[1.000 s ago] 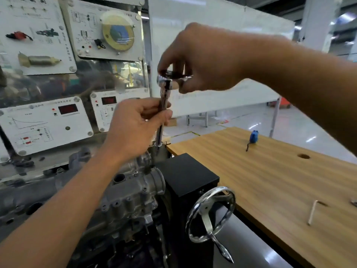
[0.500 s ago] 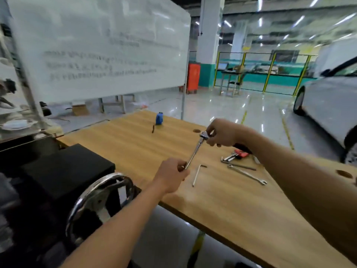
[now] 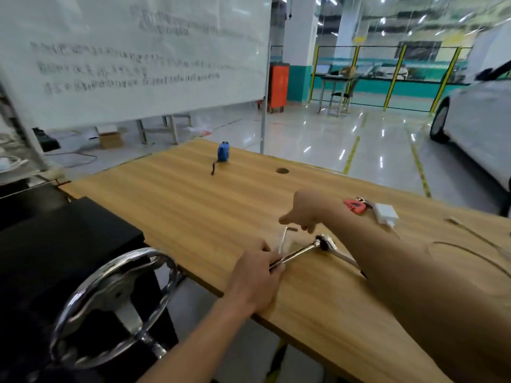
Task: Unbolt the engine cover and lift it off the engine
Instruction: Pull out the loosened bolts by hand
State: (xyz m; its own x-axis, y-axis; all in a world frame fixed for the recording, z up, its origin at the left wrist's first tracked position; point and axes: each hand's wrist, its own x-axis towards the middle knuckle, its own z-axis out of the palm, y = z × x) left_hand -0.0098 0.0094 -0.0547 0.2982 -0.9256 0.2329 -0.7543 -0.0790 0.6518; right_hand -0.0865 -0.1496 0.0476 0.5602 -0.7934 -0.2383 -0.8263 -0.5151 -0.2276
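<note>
At the wooden tabletop's (image 3: 179, 200) near edge, my left hand (image 3: 255, 280) gripped the ratchet (image 3: 301, 251). My right hand (image 3: 302, 212) hovered, fingers loosely curled, empty. Probably parking the tool; lifting the engine cover needed both hands free.

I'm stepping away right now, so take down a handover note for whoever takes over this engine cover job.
Left hand: grips the bar end of the ratchet wrench, whose head is down at the wooden table.
Right hand: holds nothing, fingers loosely curled above the hex key.
Engine and cover: out of view, so whether the bolts are out cannot be told.
Left: check the bolts, then lift the cover off.
</note>
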